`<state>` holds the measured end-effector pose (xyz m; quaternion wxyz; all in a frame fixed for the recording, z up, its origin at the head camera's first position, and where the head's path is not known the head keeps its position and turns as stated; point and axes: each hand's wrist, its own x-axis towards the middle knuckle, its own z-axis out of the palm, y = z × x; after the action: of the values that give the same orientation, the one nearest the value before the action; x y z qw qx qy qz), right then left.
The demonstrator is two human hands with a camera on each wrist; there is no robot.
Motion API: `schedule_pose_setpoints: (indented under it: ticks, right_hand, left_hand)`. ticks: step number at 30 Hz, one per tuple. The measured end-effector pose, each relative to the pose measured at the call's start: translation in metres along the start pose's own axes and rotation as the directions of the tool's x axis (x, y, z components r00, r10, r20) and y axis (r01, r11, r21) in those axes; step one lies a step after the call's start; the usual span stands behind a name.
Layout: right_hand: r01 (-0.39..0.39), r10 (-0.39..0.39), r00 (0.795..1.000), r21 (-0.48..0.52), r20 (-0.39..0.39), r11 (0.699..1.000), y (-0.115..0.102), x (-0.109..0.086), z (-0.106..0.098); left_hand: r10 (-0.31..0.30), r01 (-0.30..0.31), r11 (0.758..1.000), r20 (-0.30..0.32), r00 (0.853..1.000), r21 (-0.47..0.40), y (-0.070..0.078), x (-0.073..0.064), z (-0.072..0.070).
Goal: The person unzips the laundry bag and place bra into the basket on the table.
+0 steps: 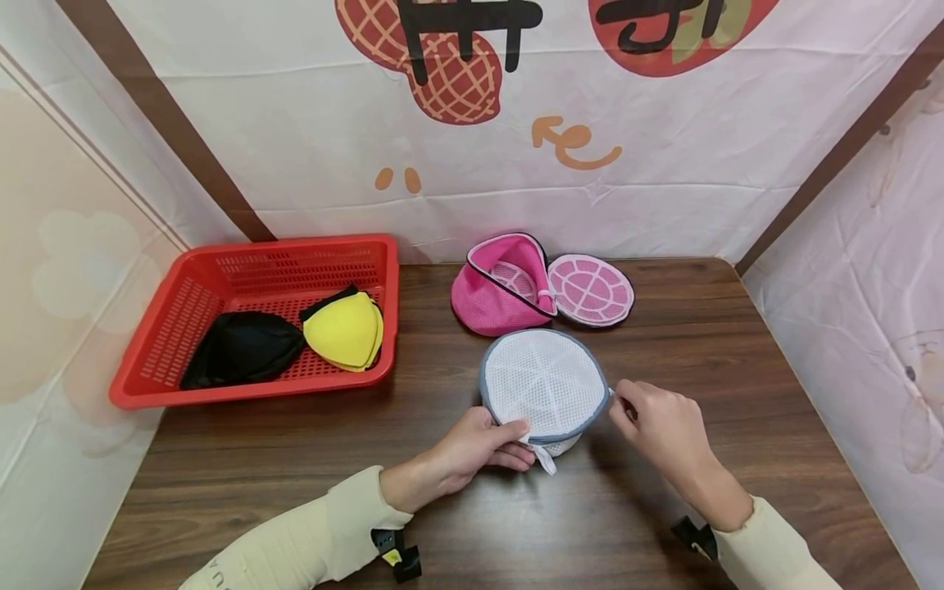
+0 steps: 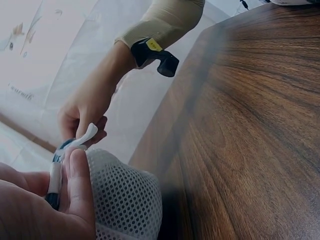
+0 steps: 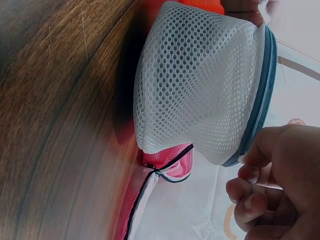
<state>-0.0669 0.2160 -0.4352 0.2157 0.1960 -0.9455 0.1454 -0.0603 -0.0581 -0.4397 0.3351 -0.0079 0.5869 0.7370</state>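
A round white mesh laundry bag [image 1: 546, 381] with a blue-grey zipper edge [image 3: 260, 95] stands on the table, its lid lying over the top. My left hand [image 1: 478, 447] grips its near-left rim, thumb on top and fingers below, beside a white fabric loop [image 1: 544, 460]. At the right edge of the rim my right hand [image 1: 664, 426] pinches a small piece at the zipper, probably the pull, which the fingertips mostly hide. In the right wrist view the mesh side wall dents inward. Whether anything lies inside the bag cannot be made out.
Behind the white bag sits a pink mesh laundry bag [image 1: 490, 303], unzipped, its round lid [image 1: 590, 289] folded out to the right. A red plastic basket [image 1: 387, 328] at the left holds black padded cups [image 1: 251, 348] and yellow ones [image 1: 342, 329]. Printed cloth [image 1: 472, 164] hangs behind the wooden table [image 1: 708, 344].
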Motion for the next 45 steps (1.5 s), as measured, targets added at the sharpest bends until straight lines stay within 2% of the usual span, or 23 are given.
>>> schedule_pose_setpoints:
  ticks: [9, 14, 21, 26, 32, 39, 45]
  right_hand:
    - [0.003, -0.003, 1.000, 0.001, 0.005, 1.000, -0.002, -0.003, -0.002]
    - [0.006, -0.006, 1.000, -0.002, 0.006, 1.000, -0.004, -0.005, -0.004]
    - [0.036, -0.036, 0.998, -0.006, -0.043, 0.999, -0.008, -0.007, -0.005]
    - [-0.019, 0.018, 0.999, 0.031, 0.027, 0.999, -0.011, -0.008, -0.008]
    - [-0.072, 0.063, 0.991, 0.078, 0.120, 0.994, -0.019, -0.009, -0.013]
    - [-0.034, 0.016, 0.991, 0.131, 0.130, 0.991, -0.025, -0.010, -0.014]
    - [-0.007, -0.016, 0.991, 0.167, 0.133, 0.986, -0.027, -0.010, -0.010]
  left_hand:
    - [0.002, -0.003, 1.000, -0.019, 1.000, -0.015, -0.001, 0.001, -0.001]
    - [0.024, -0.025, 0.999, -0.038, 0.999, -0.024, -0.001, 0.001, -0.001]
    - [0.046, -0.049, 0.998, -0.051, 0.998, -0.041, -0.002, 0.001, -0.003]
    - [0.068, -0.071, 0.996, -0.062, 0.996, -0.053, -0.002, 0.000, -0.006]
    - [0.079, -0.083, 0.995, -0.091, 0.993, -0.051, -0.002, 0.001, -0.009]
    - [0.070, -0.073, 0.997, -0.131, 0.989, -0.023, -0.002, 0.002, -0.011]
    - [0.091, -0.095, 0.995, -0.114, 0.989, -0.033, 0.000, 0.002, -0.014]
